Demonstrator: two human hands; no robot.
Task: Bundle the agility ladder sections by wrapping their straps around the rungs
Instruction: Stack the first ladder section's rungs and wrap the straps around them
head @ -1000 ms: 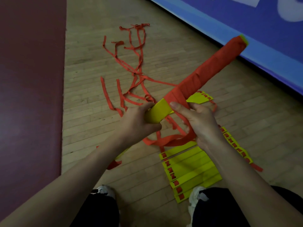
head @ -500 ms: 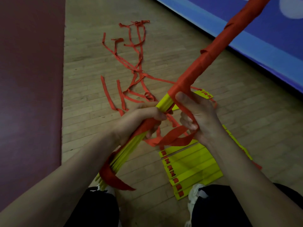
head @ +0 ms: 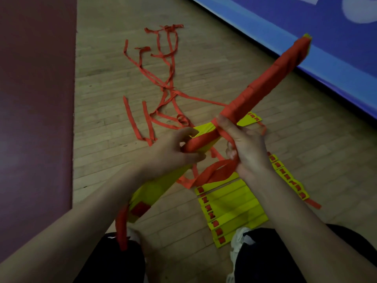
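Left hand curls round the stacked yellow flat plastic rungs, held above the wooden floor. Right hand pinches the orange fabric strap against them. Slackening that pinch could unwind the far wraps, and the loose floor straps may snag.

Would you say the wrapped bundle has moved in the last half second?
Yes: the bundle has swung down; its far tip now just reaches the blue mat.

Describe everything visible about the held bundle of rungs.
The bundle is a long stack of flat yellow rungs, plastic by its look, held slanted above the floor. A red strap covers its far half; the near end is bare yellow. The left hand grips its middle; the right hand holds the strap.
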